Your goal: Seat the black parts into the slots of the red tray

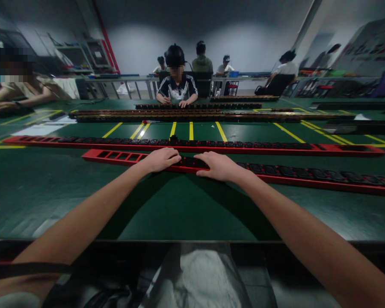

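Left hand: the left hand (162,159) lies palm down at the centre of the frame, fingers curled loosely over the near red strip, pressing on it rather than clenching anything.
Right hand: the right hand (218,166) lies just right of centre, palm down, fingers flat and spread on the same strip, thumb at its near edge; it grasps nothing.
Gap between hands: the fingertips are near each other but apart, with black sockets showing between them.
Near red strip: the near red strip (308,179) is a long red rail running from centre left to the right edge of the frame; its left end has open slots, while black sockets fill it from the hands rightward.
Far red strip: the far red strip (244,148) lies just above the near one, parallel and apart from it, spanning nearly the whole width.
Table: the green table (51,192) has bare surface below the strips down to its near edge, crossing the lower frame.
Yellow lines: yellow lines (191,130) mark the table above the far strip.
Dark strips: dark strips (211,114) lie in rows further up.
Person opposite: a person (177,87) sits at upper centre, hands on a dark strip.
Upper left: another person's arm (19,96) rests on the table.
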### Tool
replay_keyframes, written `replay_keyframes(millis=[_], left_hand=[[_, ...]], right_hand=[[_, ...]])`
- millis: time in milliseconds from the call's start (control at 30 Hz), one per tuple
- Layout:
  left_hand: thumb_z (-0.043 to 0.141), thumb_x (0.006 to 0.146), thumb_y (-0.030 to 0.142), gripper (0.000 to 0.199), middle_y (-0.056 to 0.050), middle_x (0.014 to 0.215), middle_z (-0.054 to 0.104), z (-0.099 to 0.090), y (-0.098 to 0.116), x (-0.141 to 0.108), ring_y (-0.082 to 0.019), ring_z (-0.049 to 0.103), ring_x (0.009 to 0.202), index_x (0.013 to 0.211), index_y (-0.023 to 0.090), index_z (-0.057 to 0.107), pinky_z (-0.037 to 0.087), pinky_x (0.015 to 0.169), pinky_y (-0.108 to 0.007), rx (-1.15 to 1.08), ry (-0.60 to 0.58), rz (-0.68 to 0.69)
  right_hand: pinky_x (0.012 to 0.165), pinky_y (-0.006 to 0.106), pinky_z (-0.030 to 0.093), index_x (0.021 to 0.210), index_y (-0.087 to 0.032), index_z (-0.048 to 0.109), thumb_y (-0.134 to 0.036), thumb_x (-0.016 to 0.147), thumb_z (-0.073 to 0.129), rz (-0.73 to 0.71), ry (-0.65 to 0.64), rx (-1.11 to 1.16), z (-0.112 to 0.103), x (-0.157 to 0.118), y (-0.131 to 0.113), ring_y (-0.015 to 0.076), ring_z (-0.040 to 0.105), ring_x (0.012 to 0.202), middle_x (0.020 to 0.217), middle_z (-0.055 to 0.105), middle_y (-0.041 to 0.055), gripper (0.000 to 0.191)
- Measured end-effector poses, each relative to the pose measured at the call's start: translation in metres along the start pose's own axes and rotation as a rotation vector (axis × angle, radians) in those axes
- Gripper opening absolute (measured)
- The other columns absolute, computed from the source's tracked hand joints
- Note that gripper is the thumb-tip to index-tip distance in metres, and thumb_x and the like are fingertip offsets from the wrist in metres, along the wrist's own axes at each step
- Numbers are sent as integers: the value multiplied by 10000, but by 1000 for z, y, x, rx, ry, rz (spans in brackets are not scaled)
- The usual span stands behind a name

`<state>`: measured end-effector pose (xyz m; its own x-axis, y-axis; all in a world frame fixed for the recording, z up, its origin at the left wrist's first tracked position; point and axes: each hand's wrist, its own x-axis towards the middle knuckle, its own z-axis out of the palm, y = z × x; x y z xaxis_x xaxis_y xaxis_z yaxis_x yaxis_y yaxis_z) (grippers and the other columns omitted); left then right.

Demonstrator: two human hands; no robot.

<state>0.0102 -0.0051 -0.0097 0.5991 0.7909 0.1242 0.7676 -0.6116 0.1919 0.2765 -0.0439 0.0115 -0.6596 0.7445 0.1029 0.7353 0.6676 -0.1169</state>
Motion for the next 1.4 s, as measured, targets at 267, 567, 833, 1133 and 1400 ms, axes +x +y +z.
replay_keyframes(millis=[267,567,833,1133,1400], left_hand=[[288,1000,466,425,-92,1053,664,0,1,-1,-254,614,1021,1002,196,616,469,922,-408,-5,28,40],[413,973,357,277,-89,1047,605,-7,24,-5,-241,555,1026,1076,189,608,462,915,-389,39,139,200],[385,990,472,417,-110,1245,598,-8,27,-6,-256,558,1144,1266,191,522,437,981,-391,13,-10,138],[513,877,681,659,-147,1333,591,-2,25,-1,-313,546,1217,1292,169,525,422,1001,-406,175,-54,117],[523,873,669,620,-138,1302,624,-1,28,0,-309,581,1192,1262,187,549,449,970,-395,175,-66,62]], right_hand=[[1003,436,478,1451,-191,485,-516,902,624,-8,-1,-15,1,0,2,322,558,1248,1351,602,152,652],[943,417,503,1445,-192,488,-495,900,629,-5,-12,-5,-1,-1,0,316,583,1203,1333,609,152,639],[937,420,502,1422,-191,511,-502,904,619,-17,-3,2,-2,-2,1,314,585,1188,1322,615,149,613],[945,416,498,1437,-171,498,-501,898,628,0,-9,-29,-2,0,-1,319,583,1191,1321,613,162,645],[951,415,500,1441,-171,495,-495,902,623,5,-17,-23,-4,-1,-2,319,581,1203,1342,603,160,642]])
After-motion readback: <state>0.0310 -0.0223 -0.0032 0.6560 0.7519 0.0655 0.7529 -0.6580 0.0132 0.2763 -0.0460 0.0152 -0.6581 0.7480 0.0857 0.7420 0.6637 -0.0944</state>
